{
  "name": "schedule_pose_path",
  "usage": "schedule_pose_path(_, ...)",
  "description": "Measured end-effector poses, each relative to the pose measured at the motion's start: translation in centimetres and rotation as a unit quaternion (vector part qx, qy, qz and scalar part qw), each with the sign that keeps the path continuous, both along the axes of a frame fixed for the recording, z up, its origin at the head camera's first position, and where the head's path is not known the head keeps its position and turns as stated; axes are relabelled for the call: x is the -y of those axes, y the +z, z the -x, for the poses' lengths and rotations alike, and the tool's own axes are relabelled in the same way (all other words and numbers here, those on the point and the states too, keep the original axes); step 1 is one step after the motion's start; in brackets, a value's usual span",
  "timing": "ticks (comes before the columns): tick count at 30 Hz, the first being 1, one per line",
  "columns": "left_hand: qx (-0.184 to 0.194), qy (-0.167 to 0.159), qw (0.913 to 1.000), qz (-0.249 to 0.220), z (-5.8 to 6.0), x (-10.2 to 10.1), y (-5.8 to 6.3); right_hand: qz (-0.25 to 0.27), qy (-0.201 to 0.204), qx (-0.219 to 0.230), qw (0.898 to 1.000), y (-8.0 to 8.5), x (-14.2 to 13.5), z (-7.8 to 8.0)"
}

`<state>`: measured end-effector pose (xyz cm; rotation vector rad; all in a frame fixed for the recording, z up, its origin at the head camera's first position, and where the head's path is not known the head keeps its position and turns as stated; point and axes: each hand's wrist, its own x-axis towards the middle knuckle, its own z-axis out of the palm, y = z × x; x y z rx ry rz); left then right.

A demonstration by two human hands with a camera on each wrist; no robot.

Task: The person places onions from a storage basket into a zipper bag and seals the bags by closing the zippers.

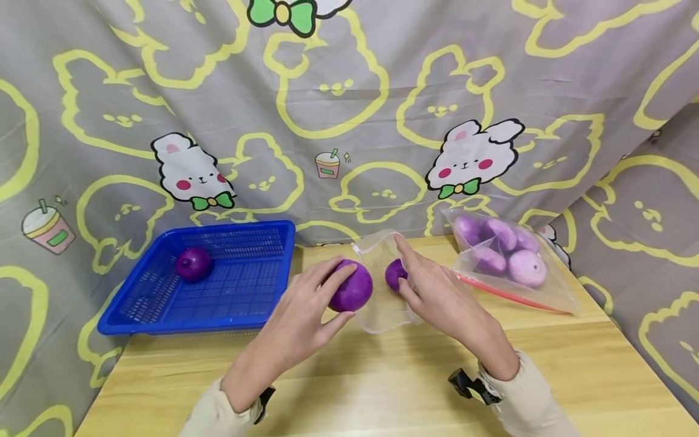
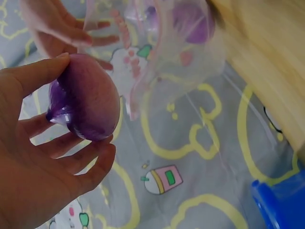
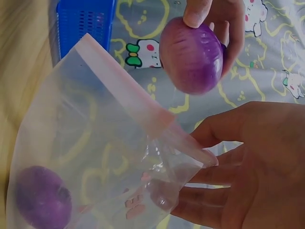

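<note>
In my left hand (image 1: 303, 306) I hold a purple onion (image 1: 355, 290), thumb on one side and fingers curled round the other. My right hand (image 1: 445, 297) pinches the rim of a clear zip bag (image 3: 102, 109) between thumb and fingers. The bag's mouth faces the held onion, which is outside it and close to the opening. Low inside the bag lies another purple onion (image 3: 44, 198), partly covered by my right hand in the head view. Pink print shows on the bag's side.
To the left stands a blue plastic basket (image 1: 193, 326) with one purple onion (image 1: 193, 264) in it. A second zip bag (image 1: 551, 294) with a red seal and several purple onions lies at the right on the wooden table (image 1: 382, 388). A patterned curtain (image 1: 355, 79) hangs behind.
</note>
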<state>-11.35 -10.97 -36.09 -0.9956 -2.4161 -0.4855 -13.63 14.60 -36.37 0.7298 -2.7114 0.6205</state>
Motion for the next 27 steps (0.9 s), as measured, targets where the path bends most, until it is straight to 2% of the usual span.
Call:
schedule_pose_path(7, 0.011, -0.021, 0.9995, 0.022, 0.5, -1.1, -1.3, 0.000, 0.006, -0.006, 1.000, -0.4, 0.6, 0.3)
schedule_pose_path(13, 0.036, -0.032, 0.9981, 0.039, 1.1, -1.7, -2.5, -0.016, 0.031, -0.005, 0.999, -0.4, 0.9, 0.8)
schedule_pose_path(18, 0.054, -0.028, 0.9970, 0.048, 1.8, -1.9, -3.4, -0.026, 0.051, -0.003, 0.998, -0.4, 0.7, 0.7)
schedule_pose_path(27, 0.047, -0.007, 0.9952, 0.086, 2.8, -2.4, -4.6, -0.007, 0.063, 0.029, 0.998, -0.1, -0.7, 0.8)
